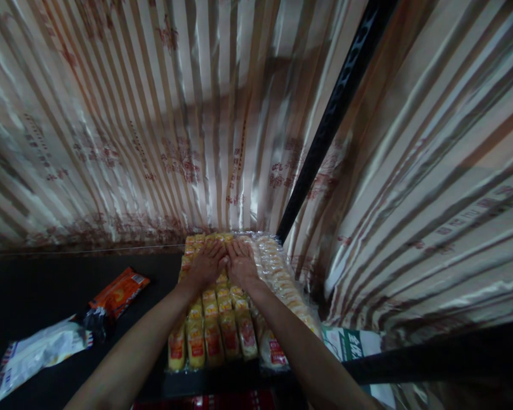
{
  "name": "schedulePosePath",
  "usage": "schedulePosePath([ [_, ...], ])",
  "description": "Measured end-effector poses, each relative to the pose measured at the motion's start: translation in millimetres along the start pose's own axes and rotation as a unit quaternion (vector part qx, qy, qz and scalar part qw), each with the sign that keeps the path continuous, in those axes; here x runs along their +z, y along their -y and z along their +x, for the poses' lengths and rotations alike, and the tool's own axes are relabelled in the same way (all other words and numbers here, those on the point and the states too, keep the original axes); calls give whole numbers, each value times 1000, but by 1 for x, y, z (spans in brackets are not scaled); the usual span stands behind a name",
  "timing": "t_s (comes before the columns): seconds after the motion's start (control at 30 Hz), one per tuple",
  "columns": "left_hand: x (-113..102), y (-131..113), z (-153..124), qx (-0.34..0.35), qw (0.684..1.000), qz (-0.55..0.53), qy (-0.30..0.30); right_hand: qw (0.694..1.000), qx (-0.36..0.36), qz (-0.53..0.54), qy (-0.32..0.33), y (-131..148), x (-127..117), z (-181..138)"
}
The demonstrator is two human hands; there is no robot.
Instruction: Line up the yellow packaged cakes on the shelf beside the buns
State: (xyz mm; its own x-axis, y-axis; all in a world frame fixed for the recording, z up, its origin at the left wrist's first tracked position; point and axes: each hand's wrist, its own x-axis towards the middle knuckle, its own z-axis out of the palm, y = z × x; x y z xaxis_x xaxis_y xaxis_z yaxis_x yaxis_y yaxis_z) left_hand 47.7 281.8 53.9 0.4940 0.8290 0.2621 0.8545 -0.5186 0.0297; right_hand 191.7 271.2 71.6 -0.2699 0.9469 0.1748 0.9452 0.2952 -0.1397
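Both of my hands lie flat, side by side, on top of rows of small yellow wrapped snack packs (pixel 212 336) on a dark shelf. My left hand (pixel 207 263) rests with its fingers stretched toward the back rows. Close against it, my right hand (pixel 242 263) is spread over the right side of the yellow rows. Both thumbs nearly touch. Along the right side of the yellow packs stand rows of pale, clear-wrapped packs (pixel 277 267), with a red label showing on the front one. Neither hand grips anything.
An orange packet (pixel 119 291) and a white packet (pixel 43 353) lie on the dark shelf (pixel 60 279) to the left. A black metal post (pixel 325 136) rises behind the right corner. Striped, printed sheeting (pixel 214 114) hangs behind. A green-and-white package (pixel 348 343) sits low right.
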Motion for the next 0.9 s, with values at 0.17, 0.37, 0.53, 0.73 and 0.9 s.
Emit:
schedulePosePath([
  [0.17, -6, -8, -8, 17, 999, -18, 39, 999, -17, -17, 26, -3, -2, -7],
  [0.37, -9, -11, -6, 20, 997, 1, 68, 998, -17, -15, 59, -5, 8, -6],
  [0.53, -14, -15, -11, 9, 998, 7, 69, 999, -26, -7, 31, -4, 0, -16],
  [0.73, -20, -21, -23, 19, 996, -11, 89, 996, -73, -19, 46, 0, -3, -29],
  [0.9, -17, -22, -24, 10, 993, -12, 116, 995, -70, -29, 64, 6, 7, -28],
])
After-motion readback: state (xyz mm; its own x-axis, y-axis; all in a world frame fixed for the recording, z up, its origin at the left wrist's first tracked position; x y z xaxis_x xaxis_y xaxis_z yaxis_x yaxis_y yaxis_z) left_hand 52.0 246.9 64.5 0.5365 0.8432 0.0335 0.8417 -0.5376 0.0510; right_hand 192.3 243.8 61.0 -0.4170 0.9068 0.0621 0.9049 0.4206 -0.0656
